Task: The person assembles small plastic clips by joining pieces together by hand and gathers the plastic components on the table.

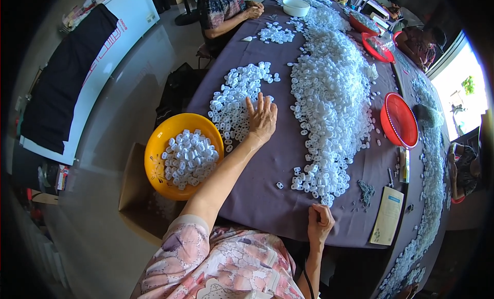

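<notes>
My left hand (263,119) reaches over the table with its fingers spread, touching the right side of a loose heap of small white plastic pieces (234,101). Many of these pieces are rounded, with holes in them. My right hand (320,222) is closed at the table's near edge, just below the tip of a long, larger pile of similar pieces (332,93). Its curled fingers hide whatever they may hold. To the left of my left forearm, a yellow bowl (154,150) contains more white pieces.
A cardboard box (135,196) sits under the yellow bowl. Right of the long pile are a red basin (399,121), grey-green strands (366,192) and a paper booklet (387,215). A white bowl (296,7) stands at the far end. Other people sit around the purple-grey table (267,186).
</notes>
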`<state>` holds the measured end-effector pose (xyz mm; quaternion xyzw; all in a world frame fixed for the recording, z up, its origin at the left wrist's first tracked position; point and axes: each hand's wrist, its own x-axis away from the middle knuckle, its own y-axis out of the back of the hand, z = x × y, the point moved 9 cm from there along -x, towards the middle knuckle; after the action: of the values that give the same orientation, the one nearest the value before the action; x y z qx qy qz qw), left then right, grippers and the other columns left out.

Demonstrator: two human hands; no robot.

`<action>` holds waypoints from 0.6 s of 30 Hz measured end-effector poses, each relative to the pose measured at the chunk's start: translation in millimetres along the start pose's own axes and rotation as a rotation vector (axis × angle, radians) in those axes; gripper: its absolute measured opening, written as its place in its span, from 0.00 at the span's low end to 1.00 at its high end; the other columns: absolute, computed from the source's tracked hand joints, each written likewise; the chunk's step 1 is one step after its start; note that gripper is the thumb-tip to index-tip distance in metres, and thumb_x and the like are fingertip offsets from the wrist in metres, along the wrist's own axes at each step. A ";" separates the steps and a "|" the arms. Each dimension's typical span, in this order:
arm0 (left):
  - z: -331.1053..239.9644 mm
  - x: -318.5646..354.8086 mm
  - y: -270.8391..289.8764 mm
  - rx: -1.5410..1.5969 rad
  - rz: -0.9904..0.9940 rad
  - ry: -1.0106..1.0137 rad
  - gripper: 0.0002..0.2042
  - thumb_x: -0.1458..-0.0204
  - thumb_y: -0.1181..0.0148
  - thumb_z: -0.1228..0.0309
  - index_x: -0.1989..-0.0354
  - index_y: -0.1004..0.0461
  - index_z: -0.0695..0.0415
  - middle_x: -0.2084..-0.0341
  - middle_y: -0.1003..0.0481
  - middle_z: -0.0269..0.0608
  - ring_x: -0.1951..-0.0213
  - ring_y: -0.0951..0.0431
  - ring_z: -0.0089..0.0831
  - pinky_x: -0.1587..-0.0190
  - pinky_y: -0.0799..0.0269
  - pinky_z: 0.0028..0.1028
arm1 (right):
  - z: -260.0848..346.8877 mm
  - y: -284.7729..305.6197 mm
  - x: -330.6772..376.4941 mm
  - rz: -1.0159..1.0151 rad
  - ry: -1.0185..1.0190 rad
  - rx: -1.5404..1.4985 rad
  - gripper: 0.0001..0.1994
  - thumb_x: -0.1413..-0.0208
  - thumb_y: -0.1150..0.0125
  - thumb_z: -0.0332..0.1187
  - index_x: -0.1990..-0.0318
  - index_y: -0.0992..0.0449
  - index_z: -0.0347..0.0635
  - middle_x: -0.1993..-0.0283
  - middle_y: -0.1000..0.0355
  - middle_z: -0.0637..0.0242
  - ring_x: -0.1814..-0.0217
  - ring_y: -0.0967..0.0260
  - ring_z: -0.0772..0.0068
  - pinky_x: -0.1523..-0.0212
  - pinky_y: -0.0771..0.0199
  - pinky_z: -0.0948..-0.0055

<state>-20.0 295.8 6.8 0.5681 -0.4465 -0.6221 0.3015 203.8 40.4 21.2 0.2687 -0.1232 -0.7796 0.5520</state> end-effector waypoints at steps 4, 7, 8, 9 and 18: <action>1.3 -2.6 6.1 0.036 -0.002 0.011 0.13 0.48 0.54 0.73 0.55 0.30 0.60 0.44 0.38 0.50 0.35 0.50 0.49 0.37 0.66 0.60 | 3.1 -0.9 -1.6 0.007 0.016 0.001 0.04 0.55 0.40 0.19 0.70 0.27 0.35 0.72 0.28 0.61 0.74 0.29 0.68 0.73 0.32 0.76; -8.0 14.4 39.6 0.157 -0.162 0.044 0.17 0.48 0.55 0.74 0.49 0.34 0.61 0.41 0.43 0.58 0.35 0.53 0.55 0.37 0.64 0.57 | -0.5 -0.2 -1.5 -0.005 -0.004 -0.017 0.04 0.55 0.40 0.19 0.70 0.27 0.35 0.73 0.29 0.61 0.75 0.30 0.68 0.74 0.33 0.76; -11.9 26.4 52.3 0.194 -0.205 0.077 0.18 0.48 0.55 0.74 0.47 0.34 0.62 0.41 0.44 0.60 0.35 0.54 0.57 0.37 0.63 0.57 | 0.8 -0.7 -2.6 -0.005 -0.004 -0.020 0.04 0.55 0.40 0.19 0.70 0.27 0.35 0.73 0.29 0.61 0.75 0.30 0.68 0.74 0.33 0.76; -14.6 40.6 55.5 0.201 -0.144 0.106 0.21 0.49 0.51 0.72 0.44 0.37 0.61 0.40 0.47 0.61 0.35 0.55 0.59 0.37 0.62 0.57 | 4.7 -0.7 -3.6 -0.008 0.014 -0.017 0.04 0.55 0.40 0.19 0.70 0.27 0.35 0.73 0.29 0.61 0.75 0.30 0.69 0.75 0.33 0.76; 14.2 112.9 58.2 0.188 0.015 0.393 0.44 0.54 0.37 0.58 0.34 0.58 0.57 0.35 0.63 0.62 0.34 0.64 0.61 0.45 0.58 0.66 | -1.3 0.1 -0.7 0.010 0.020 -0.036 0.04 0.54 0.40 0.19 0.70 0.27 0.35 0.72 0.29 0.61 0.75 0.31 0.70 0.74 0.33 0.76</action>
<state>-61.0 174.8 9.0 0.7006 -0.4392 -0.4531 0.3329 204.8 41.2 20.4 0.2658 -0.1049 -0.7763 0.5619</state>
